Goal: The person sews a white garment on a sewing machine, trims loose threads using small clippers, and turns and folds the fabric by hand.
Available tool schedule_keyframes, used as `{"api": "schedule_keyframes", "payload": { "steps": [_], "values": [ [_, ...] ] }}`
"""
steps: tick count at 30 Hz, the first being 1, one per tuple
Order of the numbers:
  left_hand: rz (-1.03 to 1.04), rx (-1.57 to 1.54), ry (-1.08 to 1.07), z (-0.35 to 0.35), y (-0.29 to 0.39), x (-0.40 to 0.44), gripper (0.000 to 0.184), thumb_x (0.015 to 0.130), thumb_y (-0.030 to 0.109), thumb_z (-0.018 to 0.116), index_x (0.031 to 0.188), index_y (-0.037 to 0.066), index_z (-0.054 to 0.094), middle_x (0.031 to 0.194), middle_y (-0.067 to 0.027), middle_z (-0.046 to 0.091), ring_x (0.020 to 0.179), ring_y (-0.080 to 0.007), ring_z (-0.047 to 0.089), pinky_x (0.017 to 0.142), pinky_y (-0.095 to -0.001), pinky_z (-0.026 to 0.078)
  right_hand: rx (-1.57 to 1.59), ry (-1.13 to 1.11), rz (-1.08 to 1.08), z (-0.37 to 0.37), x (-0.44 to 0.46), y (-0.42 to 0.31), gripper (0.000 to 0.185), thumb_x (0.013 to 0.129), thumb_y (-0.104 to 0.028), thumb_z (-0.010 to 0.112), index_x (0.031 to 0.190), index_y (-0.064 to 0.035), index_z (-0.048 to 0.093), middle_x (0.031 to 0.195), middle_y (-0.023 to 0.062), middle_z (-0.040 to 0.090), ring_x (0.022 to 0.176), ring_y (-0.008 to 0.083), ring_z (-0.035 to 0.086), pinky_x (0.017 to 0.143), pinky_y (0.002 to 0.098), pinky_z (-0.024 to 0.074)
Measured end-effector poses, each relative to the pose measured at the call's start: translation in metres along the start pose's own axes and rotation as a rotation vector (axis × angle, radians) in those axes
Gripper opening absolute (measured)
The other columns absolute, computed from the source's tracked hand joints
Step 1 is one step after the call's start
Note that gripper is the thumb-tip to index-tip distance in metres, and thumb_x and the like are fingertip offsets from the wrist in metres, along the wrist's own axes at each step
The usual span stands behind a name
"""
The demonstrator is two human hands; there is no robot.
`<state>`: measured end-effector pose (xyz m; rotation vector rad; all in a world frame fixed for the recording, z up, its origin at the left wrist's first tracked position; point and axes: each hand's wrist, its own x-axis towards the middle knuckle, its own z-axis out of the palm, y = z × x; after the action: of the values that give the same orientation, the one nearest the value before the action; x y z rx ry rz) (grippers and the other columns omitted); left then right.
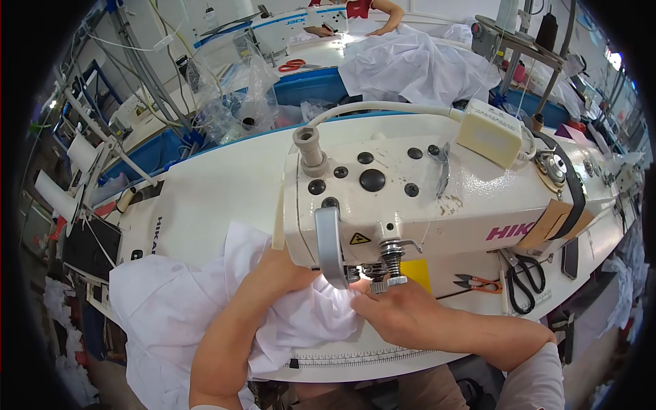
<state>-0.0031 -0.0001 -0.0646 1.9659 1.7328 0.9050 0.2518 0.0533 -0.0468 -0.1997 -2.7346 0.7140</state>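
Observation:
A white sewing machine (437,198) spans the table before me, its needle area lit. White fabric (307,311) is bunched under and in front of the machine head, and more of it spreads left over the table edge. My left hand (290,273) lies on the fabric left of the needle area, its fingers hidden behind the machine head. Just right of the needle, my right hand (403,311) is closed, thumb and fingers pinching the edge of the fabric. A grey lever (331,247) hangs between my hands.
Black-handled scissors (523,280), orange thread snips (478,283) and a phone (570,257) lie right of my right hand. A ruler strip (369,357) runs along the table's front edge. Thread cones (58,193) stand left. Across the table, another person's hands (321,31) work at a second machine.

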Motion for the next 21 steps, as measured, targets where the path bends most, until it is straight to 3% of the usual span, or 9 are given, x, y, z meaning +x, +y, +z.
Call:
{"api": "schedule_keyframes", "payload": {
  "steps": [7, 10, 19, 21],
  "values": [
    [-0.098, 0.136, -0.063, 0.003, 0.001, 0.003, 0.036, 0.088, 0.021, 0.067, 0.123, 0.014, 0.067, 0.117, -0.0158, 0.070, 0.109, -0.0381, 0.066, 0.088, -0.0483, 0.055, -0.008, 0.037, -0.024, -0.003, 0.001, -0.002, 0.013, 0.076, -0.002, 0.061, 0.088, -0.0033, 0.056, 0.068, 0.0144, 0.055, 0.077, 0.0343, 0.056, 0.072, 0.0453, 0.0459],
    [-0.031, 0.264, -0.037, 0.019, -0.025, 0.001, 0.037, 0.087, 0.021, 0.068, 0.123, 0.014, 0.067, 0.116, -0.0165, 0.070, 0.108, -0.0388, 0.067, 0.088, -0.0486, 0.056, -0.022, 0.037, -0.035, -0.002, 0.002, -0.001, 0.011, 0.076, -0.002, 0.061, 0.086, -0.0027, 0.055, 0.068, 0.0158, 0.056, 0.076, 0.0351, 0.056, 0.071, 0.0462, 0.0459],
    [-0.133, 0.235, -0.071, 0.014, -0.016, 0.001, 0.040, 0.086, 0.021, 0.069, 0.125, 0.015, 0.066, 0.118, -0.0176, 0.069, 0.108, -0.0385, 0.066, 0.087, -0.0493, 0.056, 0.016, 0.025, -0.016, -0.003, 0.003, -0.001, 0.009, 0.079, -0.004, 0.061, 0.085, -0.0009, 0.055, 0.071, 0.0180, 0.058, 0.077, 0.0371, 0.058, 0.070, 0.0479, 0.0467],
    [-0.053, 0.276, -0.024, 0.020, -0.025, 0.001, 0.041, 0.086, 0.021, 0.070, 0.126, 0.015, 0.066, 0.120, -0.0177, 0.068, 0.109, -0.0385, 0.066, 0.088, -0.0493, 0.056, 0.031, 0.033, -0.011, -0.004, 0.003, -0.002, 0.009, 0.079, -0.004, 0.060, 0.085, -0.0004, 0.056, 0.072, 0.0182, 0.059, 0.078, 0.0376, 0.059, 0.070, 0.0483, 0.0468]
  ]
}}
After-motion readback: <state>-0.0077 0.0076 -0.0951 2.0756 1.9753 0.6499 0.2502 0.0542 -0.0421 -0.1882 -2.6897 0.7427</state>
